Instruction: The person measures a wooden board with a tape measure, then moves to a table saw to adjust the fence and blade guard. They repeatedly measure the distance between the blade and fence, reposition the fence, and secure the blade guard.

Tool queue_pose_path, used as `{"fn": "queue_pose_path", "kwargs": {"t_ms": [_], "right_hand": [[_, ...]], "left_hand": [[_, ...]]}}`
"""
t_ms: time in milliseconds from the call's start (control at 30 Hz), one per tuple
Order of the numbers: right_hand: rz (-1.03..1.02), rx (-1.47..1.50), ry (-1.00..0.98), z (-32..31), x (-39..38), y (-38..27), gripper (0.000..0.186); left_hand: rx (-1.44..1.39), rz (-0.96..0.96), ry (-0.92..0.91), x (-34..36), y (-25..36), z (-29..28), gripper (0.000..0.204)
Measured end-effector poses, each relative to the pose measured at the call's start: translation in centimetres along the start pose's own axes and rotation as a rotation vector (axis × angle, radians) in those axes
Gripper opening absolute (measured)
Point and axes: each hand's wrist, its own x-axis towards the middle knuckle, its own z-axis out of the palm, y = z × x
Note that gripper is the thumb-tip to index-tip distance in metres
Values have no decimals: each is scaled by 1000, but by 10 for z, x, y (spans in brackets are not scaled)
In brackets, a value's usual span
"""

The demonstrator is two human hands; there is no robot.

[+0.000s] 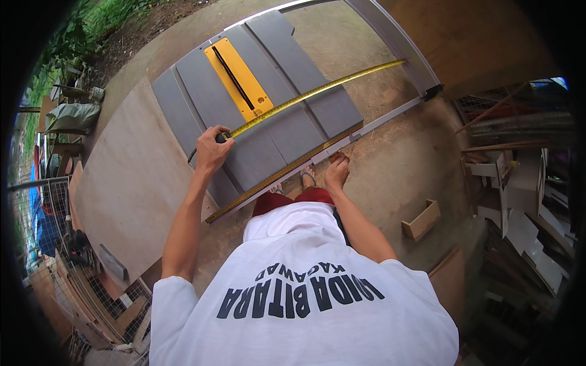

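My left hand (213,150) is closed around the tape measure's case (224,135), over the left part of a grey table saw top (253,163). From it the yellow tape blade (317,90) stretches out across the top, just below the yellow insert plate (238,79) with its dark slot. The blade's far end meets the rip fence rail (403,46) at the right. My right hand (337,173) is at the saw's front rail (381,120), its fingers curled at the near edge. What they grip is hidden.
A large plywood panel (131,177) adjoins the saw on the left. A small wooden piece (421,220) rests on the floor at the right. Board offcuts (528,189) are piled at the far right. Wire mesh fencing (46,210) and scrap wood stand at the left.
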Motion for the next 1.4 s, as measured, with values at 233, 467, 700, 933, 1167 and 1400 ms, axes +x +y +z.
{"fn": "queue_pose_path", "kwargs": {"t_ms": [233,467,700,933,1167,1400], "right_hand": [[-25,-29,-26,3,5,9,48],[367,257,-266,3,41,32,46],[725,612,-466,-21,34,-4,41],[29,4,-75,-1,9,4,50],[641,360,-435,5,52,42,42],[926,704,-705,-25,48,8,37]], "left_hand": [[-36,-31,0,8,-7,0,35],[-51,-12,20,23,-13,4,34],[-97,-27,83,23,-5,10,32],[-31,70,100,35,-10,18,29],[-113,36,95,50,-12,12,29],[-103,78,89,66,-5,23,29]]}}
